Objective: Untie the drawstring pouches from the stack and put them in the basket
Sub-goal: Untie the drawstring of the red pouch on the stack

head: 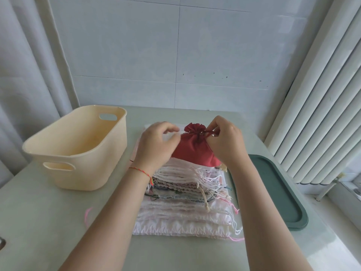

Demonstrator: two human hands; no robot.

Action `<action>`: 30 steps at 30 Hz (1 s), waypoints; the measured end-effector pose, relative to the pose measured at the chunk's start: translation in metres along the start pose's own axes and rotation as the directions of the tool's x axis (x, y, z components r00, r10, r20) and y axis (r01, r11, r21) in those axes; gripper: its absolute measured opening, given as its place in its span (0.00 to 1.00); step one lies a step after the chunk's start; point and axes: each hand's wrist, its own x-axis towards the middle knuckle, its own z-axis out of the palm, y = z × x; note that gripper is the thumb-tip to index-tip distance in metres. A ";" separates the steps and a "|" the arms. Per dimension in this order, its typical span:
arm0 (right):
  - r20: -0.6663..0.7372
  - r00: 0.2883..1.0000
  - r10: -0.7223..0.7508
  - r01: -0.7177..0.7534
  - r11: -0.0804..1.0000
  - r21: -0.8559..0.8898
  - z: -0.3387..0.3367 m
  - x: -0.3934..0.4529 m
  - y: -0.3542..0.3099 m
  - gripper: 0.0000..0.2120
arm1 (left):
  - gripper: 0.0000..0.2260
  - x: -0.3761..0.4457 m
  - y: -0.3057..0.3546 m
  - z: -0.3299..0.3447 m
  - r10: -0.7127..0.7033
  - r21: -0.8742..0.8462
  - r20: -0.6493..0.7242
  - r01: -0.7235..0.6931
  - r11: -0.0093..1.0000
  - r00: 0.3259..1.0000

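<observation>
A red drawstring pouch lies on top of a stack of pale pouches in the middle of the table, its neck gathered tight. My right hand pinches the pouch's red cord beside the knot at the neck. My left hand holds the pouch's left side with curled fingers. A cream plastic basket with cut-out handles stands to the left of the stack, and nothing shows inside it.
A dark green tray lies at the right of the stack near the table edge. A pink cord lies loose on the table left of the stack. A tiled wall is behind, with curtains on both sides.
</observation>
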 end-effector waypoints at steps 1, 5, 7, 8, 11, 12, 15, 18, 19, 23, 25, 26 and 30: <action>-0.002 1.000 -0.003 0.003 1.000 0.007 0.000 -0.001 -0.002 0.06 | 0.06 -0.002 0.001 0.003 0.025 -0.019 0.050 -0.024 1.000 0.998; -0.008 1.000 -0.011 0.012 0.999 0.037 0.003 -0.004 -0.012 0.07 | 0.05 -0.005 -0.002 0.012 -0.043 -0.028 0.112 0.047 0.999 0.993; 0.003 1.000 -0.030 0.030 0.999 0.024 0.006 -0.005 -0.015 0.08 | 0.06 -0.004 -0.004 0.011 -0.084 0.008 0.137 0.083 0.996 0.987; 0.007 0.999 -0.034 0.034 0.999 0.012 0.007 -0.006 -0.015 0.09 | 0.07 -0.003 -0.004 0.009 -0.100 0.027 0.147 0.097 0.995 0.984; -0.022 1.000 -0.020 0.019 0.999 -0.040 0.009 -0.005 -0.013 0.10 | 0.11 -0.003 -0.004 0.001 -0.131 0.055 0.155 0.124 0.991 0.979; -0.041 0.999 -0.009 0.007 0.998 -0.058 0.009 -0.005 -0.012 0.10 | 0.13 -0.002 -0.005 0.000 -0.132 0.063 0.152 0.124 0.990 0.979; -0.059 0.998 0.038 -0.041 0.998 -0.046 0.006 -0.003 -0.007 0.10 | 0.19 0.000 -0.009 -0.004 -0.145 0.021 0.171 0.144 0.989 0.975; 0.031 0.998 0.057 -0.056 0.998 -0.009 0.004 -0.003 -0.007 0.09 | 0.14 0.001 -0.009 -0.006 -0.208 -0.074 0.243 0.231 0.970 0.947; 0.083 0.995 0.056 -0.056 0.998 0.004 0.003 -0.003 -0.008 0.08 | 0.13 0.001 -0.010 -0.007 -0.212 -0.031 0.213 0.224 0.974 0.954; 0.222 0.974 0.035 -0.041 0.999 0.020 0.001 -0.004 -0.008 0.04 | 0.16 0.002 -0.016 -0.013 -0.209 0.257 -0.038 0.212 0.943 0.977; 0.206 0.978 0.028 -0.031 0.999 0.011 0.002 -0.004 -0.008 0.05 | 0.19 0.002 -0.017 -0.014 -0.192 0.236 -0.068 0.202 0.950 0.979; 0.183 0.983 0.029 -0.032 0.999 0.014 0.003 -0.004 -0.008 0.05 | 0.20 0.002 -0.016 -0.014 -0.194 0.213 -0.055 0.201 0.956 0.979; 0.087 0.996 0.019 -0.018 1.000 -0.006 0.007 -0.006 -0.011 0.05 | 0.21 0.001 -0.001 -0.014 -0.277 -0.160 0.191 0.308 0.938 0.942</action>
